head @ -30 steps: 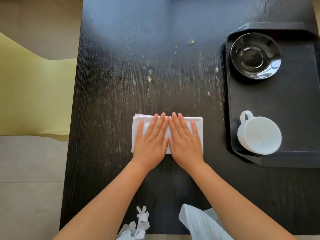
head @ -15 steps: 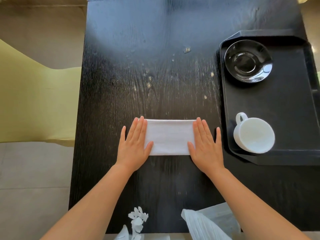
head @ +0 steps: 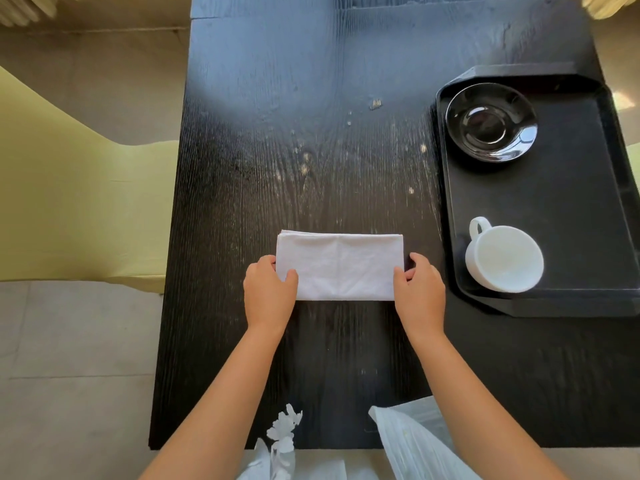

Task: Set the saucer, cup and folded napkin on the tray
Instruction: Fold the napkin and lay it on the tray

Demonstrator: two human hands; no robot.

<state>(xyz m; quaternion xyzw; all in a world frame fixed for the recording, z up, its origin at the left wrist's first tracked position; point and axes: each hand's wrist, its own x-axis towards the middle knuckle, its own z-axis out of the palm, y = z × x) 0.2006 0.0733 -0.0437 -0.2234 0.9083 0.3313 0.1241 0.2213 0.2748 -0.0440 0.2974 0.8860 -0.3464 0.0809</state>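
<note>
A white folded napkin (head: 341, 266) lies flat on the black table (head: 311, 150), in front of me. My left hand (head: 268, 292) pinches its near left corner, thumb on top. My right hand (head: 420, 294) pinches its near right corner the same way. To the right stands a black tray (head: 568, 202). A glossy black saucer (head: 491, 121) sits in the tray's far left corner. A white cup (head: 504, 258) stands in the tray's near left corner, handle pointing away from me.
A pale yellow chair (head: 76, 202) stands left of the table. White clothing (head: 408, 441) shows at the table's near edge. Crumbs and pale marks dot the table's middle. The tray's right half is bare.
My hands slid apart from the napkin's middle to its ends, then curled from flat palms into pinching grips on the near corners.
</note>
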